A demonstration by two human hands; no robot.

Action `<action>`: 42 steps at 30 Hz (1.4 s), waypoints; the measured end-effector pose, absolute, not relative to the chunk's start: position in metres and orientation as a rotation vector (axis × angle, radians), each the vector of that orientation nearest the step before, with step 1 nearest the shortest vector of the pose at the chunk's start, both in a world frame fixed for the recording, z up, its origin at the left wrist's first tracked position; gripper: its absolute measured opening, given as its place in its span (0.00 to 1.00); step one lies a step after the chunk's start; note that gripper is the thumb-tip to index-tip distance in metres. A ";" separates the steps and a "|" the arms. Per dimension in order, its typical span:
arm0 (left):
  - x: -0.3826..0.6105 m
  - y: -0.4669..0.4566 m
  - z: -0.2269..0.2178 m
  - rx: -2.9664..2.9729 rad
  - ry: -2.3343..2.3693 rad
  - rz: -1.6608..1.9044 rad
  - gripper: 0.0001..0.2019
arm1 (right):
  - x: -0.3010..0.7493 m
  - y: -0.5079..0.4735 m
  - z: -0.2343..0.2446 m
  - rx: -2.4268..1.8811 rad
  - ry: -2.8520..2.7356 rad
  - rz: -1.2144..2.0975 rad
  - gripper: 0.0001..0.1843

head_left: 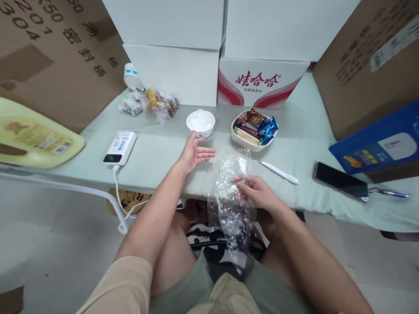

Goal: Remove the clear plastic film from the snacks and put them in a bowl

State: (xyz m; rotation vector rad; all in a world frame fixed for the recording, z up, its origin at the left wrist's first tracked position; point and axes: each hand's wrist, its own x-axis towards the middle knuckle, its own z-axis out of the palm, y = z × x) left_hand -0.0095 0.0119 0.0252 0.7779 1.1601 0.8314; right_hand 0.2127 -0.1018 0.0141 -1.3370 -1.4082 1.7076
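My left hand [195, 153] is open, fingers stretched to the right, just in front of a white paper bowl [209, 132]. Crumpled clear plastic [200, 118] fills that bowl. In my right hand [255, 189], closed between thumb and fingers, is a clear plastic bag [231, 174] that hangs over the table edge toward my lap. Behind the bag stands a white square bowl [248, 147] with wrapped snacks [255, 122] and thin wooden sticks [248, 136] in it. A white utility knife [279, 171] lies to the right of the bag.
A white power bank [120, 148] with a cable lies at left, near a yellow jug [39, 135]. Bagged snacks [162, 104] and a tipped paper cup [132, 77] are behind. At right lie a phone [340, 181] and a pen [389, 192]. Boxes [262, 83] wall the back and sides.
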 end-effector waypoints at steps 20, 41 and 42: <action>0.029 -0.019 0.016 1.196 1.041 0.687 0.17 | 0.229 -0.086 0.002 -1.412 -0.994 1.395 0.22; 0.031 -0.008 0.009 1.061 0.857 0.441 0.26 | 0.230 -0.076 -0.002 -1.372 -0.828 1.092 0.18; 0.032 -0.006 0.009 1.069 0.843 0.452 0.26 | 0.230 -0.074 -0.002 -1.339 -0.841 1.083 0.21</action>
